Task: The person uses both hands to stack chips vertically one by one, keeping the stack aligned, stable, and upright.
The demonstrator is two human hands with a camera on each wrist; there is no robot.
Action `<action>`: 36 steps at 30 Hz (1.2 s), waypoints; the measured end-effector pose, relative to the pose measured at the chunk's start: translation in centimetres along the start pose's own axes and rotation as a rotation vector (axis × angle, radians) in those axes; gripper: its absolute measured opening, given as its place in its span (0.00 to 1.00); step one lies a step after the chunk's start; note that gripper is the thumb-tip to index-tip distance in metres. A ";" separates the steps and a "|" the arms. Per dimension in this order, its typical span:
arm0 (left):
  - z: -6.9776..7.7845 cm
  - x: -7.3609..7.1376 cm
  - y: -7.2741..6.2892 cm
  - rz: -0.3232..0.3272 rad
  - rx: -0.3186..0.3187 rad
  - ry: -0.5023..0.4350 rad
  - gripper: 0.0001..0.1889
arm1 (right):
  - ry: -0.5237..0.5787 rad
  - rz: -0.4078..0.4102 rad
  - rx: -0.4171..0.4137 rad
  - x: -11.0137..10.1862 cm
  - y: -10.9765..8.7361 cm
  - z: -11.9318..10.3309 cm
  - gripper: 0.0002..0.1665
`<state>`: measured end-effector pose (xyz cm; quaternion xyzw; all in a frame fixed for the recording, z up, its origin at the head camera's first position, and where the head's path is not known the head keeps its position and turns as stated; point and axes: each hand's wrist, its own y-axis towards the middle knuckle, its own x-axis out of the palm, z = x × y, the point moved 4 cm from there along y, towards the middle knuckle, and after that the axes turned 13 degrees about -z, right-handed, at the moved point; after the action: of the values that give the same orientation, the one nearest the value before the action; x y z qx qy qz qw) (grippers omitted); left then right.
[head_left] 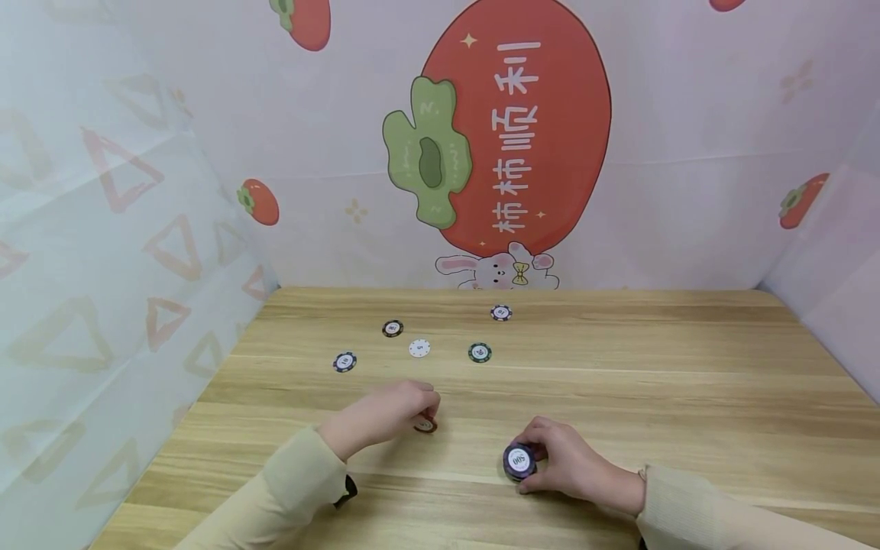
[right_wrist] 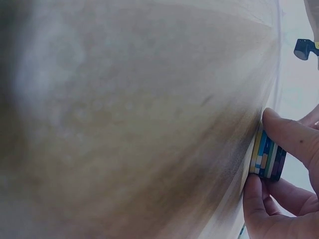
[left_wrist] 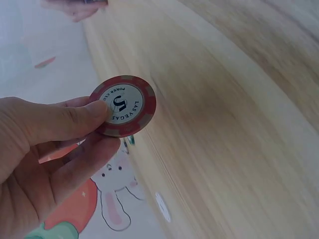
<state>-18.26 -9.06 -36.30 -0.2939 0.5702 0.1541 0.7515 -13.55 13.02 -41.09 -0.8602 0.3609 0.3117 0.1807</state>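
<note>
Between thumb and fingers, my left hand [head_left: 406, 407] pinches a red poker chip [left_wrist: 124, 106] marked 5. The left wrist view shows its face tilted, with the thumb over one edge. Right of it, my right hand [head_left: 565, 461] grips a stack of poker chips [head_left: 519, 461] by its sides. A purple-edged chip marked 500 lies on top. In the right wrist view, the stack [right_wrist: 268, 155] shows several coloured edges, thumb on one side and fingers on the other; it stands on or very close to the table, I cannot tell which.
On the wooden table [head_left: 653, 367], loose chips lie beyond my hands: a blue chip [head_left: 345, 361], a black chip [head_left: 393, 328], a white chip [head_left: 419, 348], a green chip [head_left: 480, 352] and another blue chip [head_left: 501, 312]. Printed cloth walls [head_left: 330, 168] border the table.
</note>
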 end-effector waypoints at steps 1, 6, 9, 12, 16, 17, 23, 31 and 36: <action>0.3 0.0 0.1 -0.001 0.008 0.001 0.07 | -0.001 0.001 -0.001 0.0 0.0 0.0 0.26; 1.5 -0.3 0.8 0.000 0.027 -0.037 0.06 | 0.004 0.001 0.003 0.0 0.0 -0.1 0.26; 2.2 -0.6 1.1 0.003 0.039 -0.072 0.06 | 0.002 0.002 0.007 0.0 0.0 -0.1 0.26; 2.7 -0.8 1.5 0.001 0.047 -0.110 0.07 | -0.005 0.003 0.009 0.0 0.0 -0.1 0.26; 3.1 -0.8 2.0 -0.011 0.043 -0.169 0.07 | -0.010 0.003 0.010 0.0 0.0 0.0 0.26; 3.2 -0.8 2.1 -0.016 0.040 -0.190 0.07 | -0.011 0.003 0.010 0.0 0.0 0.0 0.26; 3.5 -0.4 2.9 -0.019 0.009 -0.342 0.06 | -0.008 -0.002 0.007 0.0 0.0 0.1 0.26; 3.1 0.6 3.8 0.014 -0.037 -0.615 0.05 | -0.002 -0.007 0.011 0.0 0.0 0.2 0.25; 3.1 1.2 4.3 0.018 -0.038 -0.766 0.05 | -0.011 0.002 0.001 -0.1 0.0 0.2 0.26</action>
<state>-17.99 -3.89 -38.02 -0.2240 0.2475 0.2698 0.9032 -13.67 13.13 -41.20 -0.8580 0.3607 0.3166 0.1828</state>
